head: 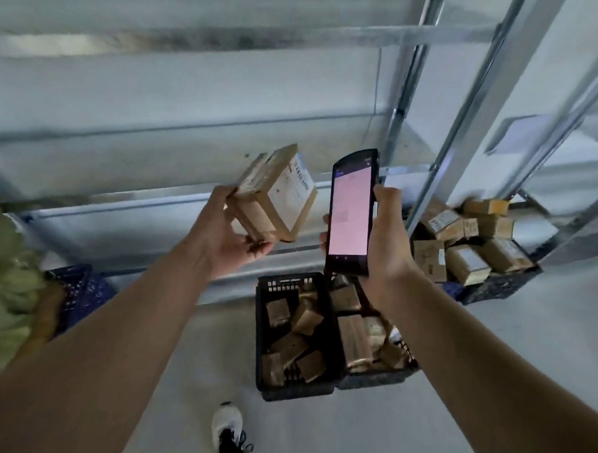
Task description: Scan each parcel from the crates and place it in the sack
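Head view, parcel (275,194) label blurred, perhaps unreadable

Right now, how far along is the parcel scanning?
Nothing visibly finished: the sack shows no parcels. In hand: left hand holds a parcel, right hand the scanner. Left: both black crates and another crate are full.

The parcel (278,191) label's blue print and the scanner (351,211) screen are too blurred to read.

Two crates (294,332) (371,346) stood side by side on the floor (188,375) before the shelving (426,184); a third crate (493,286) lay right, the sack (6,299) left.
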